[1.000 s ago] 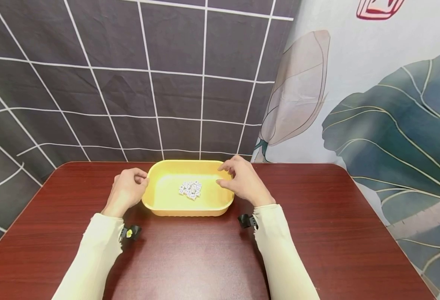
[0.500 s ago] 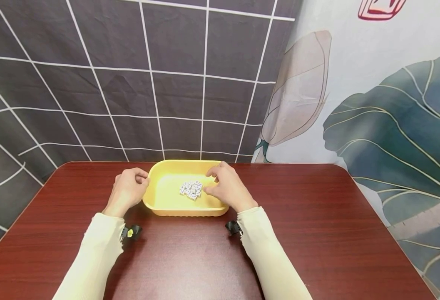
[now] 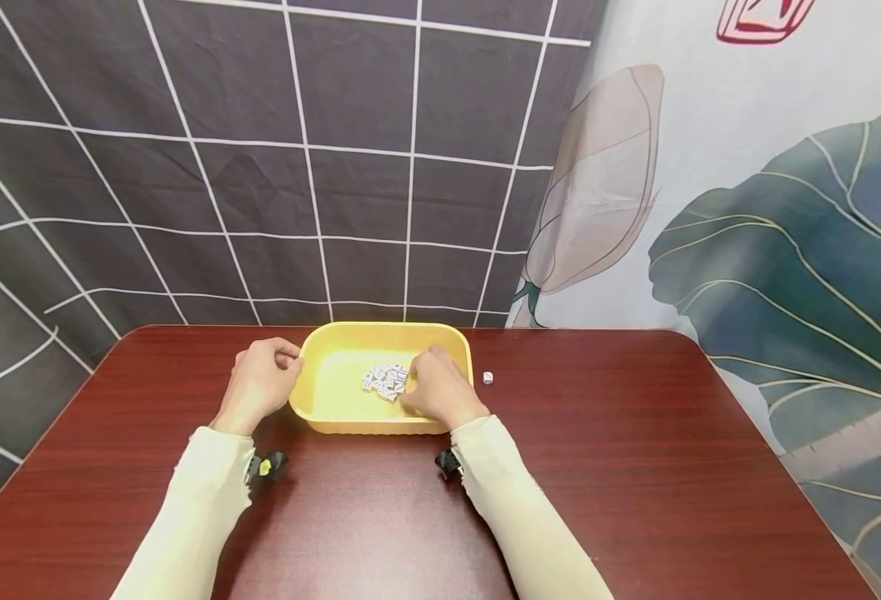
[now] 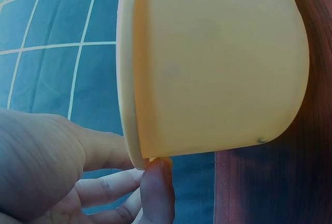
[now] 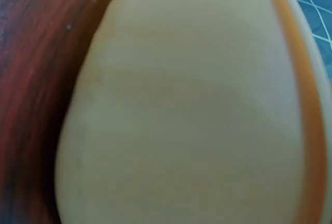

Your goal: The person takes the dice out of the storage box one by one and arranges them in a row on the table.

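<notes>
A yellow plastic tray (image 3: 320,425) stands near the table's far edge, with a small heap of white dice (image 3: 384,381) on its bottom. My left hand (image 3: 260,379) pinches the tray's left rim; in the left wrist view its fingertips (image 4: 158,182) meet at that rim. My right hand (image 3: 443,390) reaches inside the tray from the right, its fingers bent down at the heap's right side. Whether those fingertips hold a die is hidden. One single die (image 3: 488,377) lies on the table just right of the tray. In the right wrist view only the tray's outer wall (image 5: 187,105) fills the picture.
The dark red wooden table (image 3: 635,467) extends on both sides and in front of the tray. Close behind it hangs a grey cloth (image 3: 357,192) with white grid lines, and a leaf-patterned cloth (image 3: 778,242) hangs at the right.
My right hand has moved left from the tray's right rim and down to the dice heap. The die right of the tray has come into sight. My left hand stays at the rim.
</notes>
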{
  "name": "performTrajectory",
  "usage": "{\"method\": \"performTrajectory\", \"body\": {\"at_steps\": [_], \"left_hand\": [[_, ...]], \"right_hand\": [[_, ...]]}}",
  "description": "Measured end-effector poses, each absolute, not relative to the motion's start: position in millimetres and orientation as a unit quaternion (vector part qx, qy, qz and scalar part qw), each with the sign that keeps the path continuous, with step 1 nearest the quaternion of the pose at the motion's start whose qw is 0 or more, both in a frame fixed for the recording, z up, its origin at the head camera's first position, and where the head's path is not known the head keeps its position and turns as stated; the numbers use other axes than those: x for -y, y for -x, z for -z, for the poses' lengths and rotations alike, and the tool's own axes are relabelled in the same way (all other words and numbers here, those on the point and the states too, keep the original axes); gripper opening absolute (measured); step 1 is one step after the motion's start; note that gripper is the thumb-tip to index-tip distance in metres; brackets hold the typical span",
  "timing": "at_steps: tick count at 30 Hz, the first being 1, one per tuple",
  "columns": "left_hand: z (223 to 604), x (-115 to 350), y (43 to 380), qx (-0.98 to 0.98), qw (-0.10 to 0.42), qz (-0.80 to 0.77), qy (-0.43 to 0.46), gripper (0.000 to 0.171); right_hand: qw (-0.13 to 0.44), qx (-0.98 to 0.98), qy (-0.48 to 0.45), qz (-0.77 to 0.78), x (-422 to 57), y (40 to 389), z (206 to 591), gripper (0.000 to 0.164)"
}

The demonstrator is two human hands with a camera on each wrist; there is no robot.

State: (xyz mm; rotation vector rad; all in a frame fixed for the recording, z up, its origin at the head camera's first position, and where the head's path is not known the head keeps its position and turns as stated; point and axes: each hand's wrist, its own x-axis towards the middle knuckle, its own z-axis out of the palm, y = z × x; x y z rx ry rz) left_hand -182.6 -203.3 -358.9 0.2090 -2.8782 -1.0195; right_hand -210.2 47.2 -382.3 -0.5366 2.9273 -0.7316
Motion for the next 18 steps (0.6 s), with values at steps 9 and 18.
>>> {"method": "performTrajectory", "body": {"at_steps": [9,18], "left_hand": [[360.2,203.7,182.7,0.940,0.043,0.333,-0.068,0.026],[360.3,203.7,182.6,0.939,0.042,0.334,-0.066,0.026]], "right_hand": [[0.035,-0.960,0.179,0.215,-41.8,214.4,387.5,0.017],[0.046,-0.956,0.147,0.251,-41.8,216.2,388.0,0.024]]}}
